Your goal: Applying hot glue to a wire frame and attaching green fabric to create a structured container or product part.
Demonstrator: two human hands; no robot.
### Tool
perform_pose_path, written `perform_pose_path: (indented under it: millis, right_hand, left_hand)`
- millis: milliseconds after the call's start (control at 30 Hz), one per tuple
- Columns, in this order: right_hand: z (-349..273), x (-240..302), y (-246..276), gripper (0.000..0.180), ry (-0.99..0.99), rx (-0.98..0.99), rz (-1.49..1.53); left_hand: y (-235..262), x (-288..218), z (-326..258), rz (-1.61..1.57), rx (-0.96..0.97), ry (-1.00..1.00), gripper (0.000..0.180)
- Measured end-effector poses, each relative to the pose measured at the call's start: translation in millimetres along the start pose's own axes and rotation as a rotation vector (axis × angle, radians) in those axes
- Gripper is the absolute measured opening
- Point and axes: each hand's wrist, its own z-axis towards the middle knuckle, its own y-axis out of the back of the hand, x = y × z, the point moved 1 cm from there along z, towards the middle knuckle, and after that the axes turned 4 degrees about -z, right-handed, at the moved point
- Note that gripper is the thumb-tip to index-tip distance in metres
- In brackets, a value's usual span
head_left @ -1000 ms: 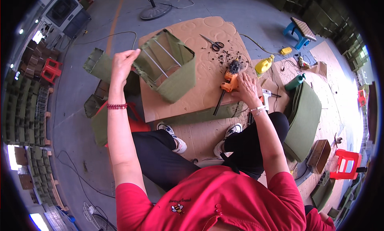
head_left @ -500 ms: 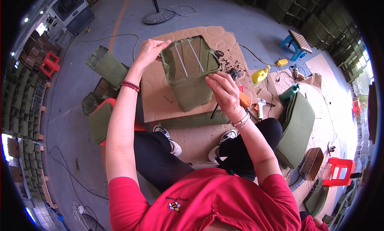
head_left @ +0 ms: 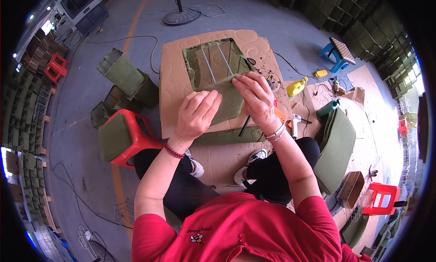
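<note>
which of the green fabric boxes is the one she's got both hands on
The open green box standing on the cardboard sheet, with metal rods across its mouth. Left hand presses its side, right hand its rim. The others sit untouched on the floor at left.

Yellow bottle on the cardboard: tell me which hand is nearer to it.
Right. The right hand grips the near rim of the green fabric box, with the yellow bottle just off to its right. The left hand presses the box's near side, farther left.
</note>
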Motion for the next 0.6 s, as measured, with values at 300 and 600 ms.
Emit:
perform_pose_path:
  millis: [300, 600]
  right_hand:
    - [20, -7, -1, 0.037, -0.079, 0.144, 0.082]
    - [48, -15, -1, 0.011, -0.144, 0.470, 0.282]
  left_hand:
    - [-15, 5, 22, 0.065, 0.010, 0.044, 0.028]
    - [-9, 13, 39, -0.290, 0.178, 0.438, 0.063]
